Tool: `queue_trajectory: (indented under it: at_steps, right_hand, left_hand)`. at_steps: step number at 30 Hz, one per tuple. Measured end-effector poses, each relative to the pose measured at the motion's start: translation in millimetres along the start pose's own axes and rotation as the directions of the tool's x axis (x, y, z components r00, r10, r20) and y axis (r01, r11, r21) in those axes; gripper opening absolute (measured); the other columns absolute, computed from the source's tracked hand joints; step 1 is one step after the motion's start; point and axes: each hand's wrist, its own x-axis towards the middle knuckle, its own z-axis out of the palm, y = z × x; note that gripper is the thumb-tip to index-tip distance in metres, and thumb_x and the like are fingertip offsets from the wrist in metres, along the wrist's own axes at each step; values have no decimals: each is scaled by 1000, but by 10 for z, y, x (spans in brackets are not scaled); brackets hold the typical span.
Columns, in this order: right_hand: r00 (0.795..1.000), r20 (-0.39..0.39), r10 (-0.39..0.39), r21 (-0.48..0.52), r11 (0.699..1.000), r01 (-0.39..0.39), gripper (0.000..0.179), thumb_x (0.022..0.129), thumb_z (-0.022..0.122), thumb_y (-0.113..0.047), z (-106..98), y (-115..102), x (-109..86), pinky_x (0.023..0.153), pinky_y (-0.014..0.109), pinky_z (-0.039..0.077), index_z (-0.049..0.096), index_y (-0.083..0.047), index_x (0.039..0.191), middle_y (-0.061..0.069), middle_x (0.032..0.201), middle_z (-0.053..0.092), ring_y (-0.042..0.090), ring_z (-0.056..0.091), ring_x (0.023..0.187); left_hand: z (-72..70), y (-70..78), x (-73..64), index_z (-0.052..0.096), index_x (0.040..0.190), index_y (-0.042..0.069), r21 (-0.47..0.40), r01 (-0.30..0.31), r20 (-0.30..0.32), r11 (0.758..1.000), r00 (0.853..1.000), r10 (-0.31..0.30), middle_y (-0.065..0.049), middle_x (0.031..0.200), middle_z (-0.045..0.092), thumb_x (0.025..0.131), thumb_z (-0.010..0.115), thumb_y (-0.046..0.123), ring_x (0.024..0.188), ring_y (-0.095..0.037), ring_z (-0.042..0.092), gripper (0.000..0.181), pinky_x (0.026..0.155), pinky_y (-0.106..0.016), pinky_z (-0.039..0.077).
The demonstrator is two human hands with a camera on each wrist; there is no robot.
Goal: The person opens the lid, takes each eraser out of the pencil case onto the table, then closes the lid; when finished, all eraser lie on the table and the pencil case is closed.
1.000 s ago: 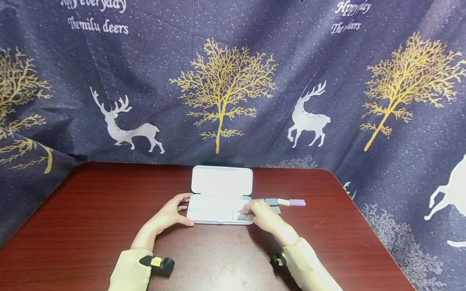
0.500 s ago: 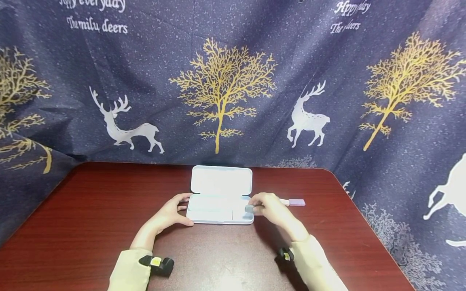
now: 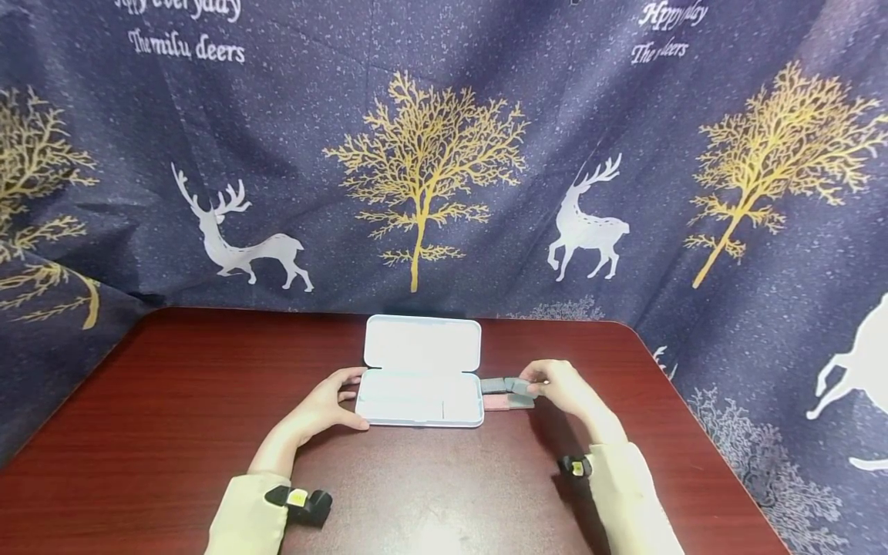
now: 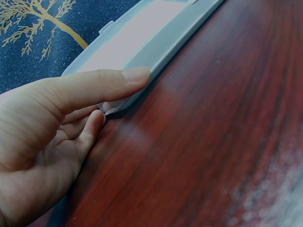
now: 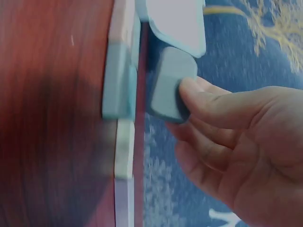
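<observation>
A pale blue pencil case (image 3: 423,423) lies on the table with its lid (image 3: 422,343) raised. My left hand (image 3: 324,402) grips its left end, thumb at the front corner and fingers at the back corner. Between thumb and fingers, my right hand (image 3: 569,389) pinches a grey-green eraser-like block (image 5: 173,80) with rounded corners. It is held just above a row of similar blocks to the right of the case. In the right wrist view the row holds a pink block (image 5: 122,21), a grey-green block (image 5: 117,78), a cream block (image 5: 124,149) and a purple block (image 5: 124,201).
A low divider (image 3: 442,409) splits the case's inside into compartments. The red-brown wooden table (image 3: 229,354) ends at the back against a dark blue cloth (image 3: 472,231) printed with trees and deer. Black wrist cameras sit on both cuffs.
My right hand has lifted the grey-green block from the case's right compartment and carried it right, over the row of blocks. My left hand has stayed at the case.
</observation>
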Motion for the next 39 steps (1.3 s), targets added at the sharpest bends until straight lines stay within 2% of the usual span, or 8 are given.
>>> queue_trajectory:
  at_steps: [9, 23, 35, 39]
  right_hand:
    - [995, 82, 56, 5, 998, -57, 9, 78, 70, 7, -168, 194, -123, 63, 30, 54, 67, 1, 85, 11, 80, 71, 16, 64, 73]
    - [991, 125, 55, 1, 998, -56, 9, 77, 69, 7, -123, 303, -140, 66, 30, 54, 67, 1, 83, 9, 79, 71, 15, 63, 74]
    - [995, 85, 59, -61, 997, -54, 6, 78, 72, 2, -67, 320, -107, 67, 30, 55, 71, -2, 84, 7, 80, 73, 13, 62, 74]
    - [994, 63, 92, -76, 993, -87, 7, 79, 72, 1, -52, 325, -97, 69, 31, 55, 73, -4, 85, 6, 80, 73, 13, 63, 76]
  left_hand:
    - [9, -13, 3, 38, 143, -5, -10, 4, -6, 1000, 1000, -4, -29, 138, 43, 61, 89, 4, 126, -47, 49, 97, 103, -46, 51]
    - [-6, 5, -13, 37, 142, -8, -18, -18, 6, 1000, 1000, 18, -31, 137, 43, 62, 88, 0, 124, -47, 49, 96, 103, -47, 51]
    - [-1, -1, -6, 38, 142, -7, -21, -17, 5, 1000, 1000, 17, -30, 136, 44, 61, 88, 0, 123, -46, 50, 95, 102, -47, 51]
    - [-1, -3, -6, 38, 142, -7, -20, -17, 4, 1000, 1000, 17, -30, 136, 44, 61, 88, 0, 123, -46, 50, 95, 102, -47, 51]
